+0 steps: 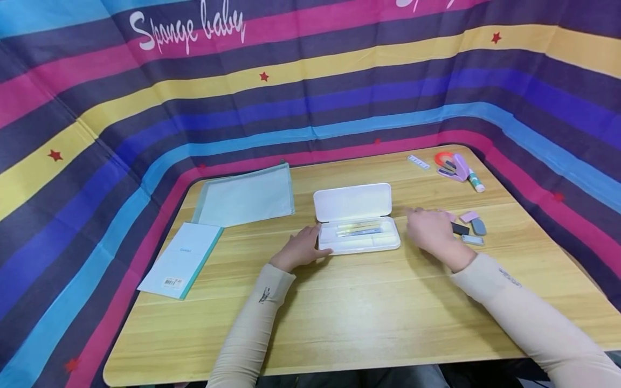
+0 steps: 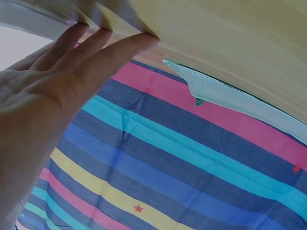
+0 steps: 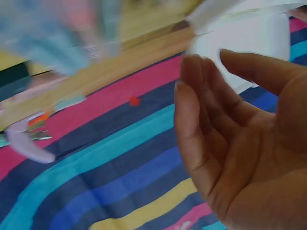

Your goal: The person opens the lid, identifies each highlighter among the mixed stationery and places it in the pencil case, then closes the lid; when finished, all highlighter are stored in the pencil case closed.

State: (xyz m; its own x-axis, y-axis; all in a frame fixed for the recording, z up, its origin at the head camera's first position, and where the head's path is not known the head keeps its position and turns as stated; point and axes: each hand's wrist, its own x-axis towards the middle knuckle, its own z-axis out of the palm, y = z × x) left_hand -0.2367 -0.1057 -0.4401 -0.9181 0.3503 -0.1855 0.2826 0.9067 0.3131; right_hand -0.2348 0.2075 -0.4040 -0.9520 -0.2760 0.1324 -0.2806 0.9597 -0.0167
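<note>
Pencil case: white case (image 1: 359, 249), on the table (image 1: 310, 318) between the two hands, hinge side away from the person.
Weight: light, I judge; it looks like thin moulded plastic and would skid if nudged with nothing bracing it.
Stiffness: walls probably firm with slight flex; the smooth face may be slippery under dry fingertips.
Weak spot: the hinge, I suspect (I would not lift by the raised lid (image 1: 352, 202)).
Where to hold: both short ends of the tray, low down and level, so the loose pens (image 1: 360, 231) do not roll out.
Case look: plain white, rounded corners, lid leaning back past upright, tray shallow; no print that I can make out from here.
Contents look: a few slender pens, yellowish and blue-grey, lying lengthwise in the tray; exact count too small to tell.
Left hand (image 1: 302, 248): fingers nearly straight, thumb apart, touching the case's left end; I read it as steadying, with no grasp.
Right hand (image 1: 433, 231): fingers loosely bent, thumb clear of them, nothing held; it hovers right of the case, apart from it.
Near right hand: dark block (image 1: 460, 229), pink piece (image 1: 469, 216), grey-blue piece (image 1: 478, 227).
</note>
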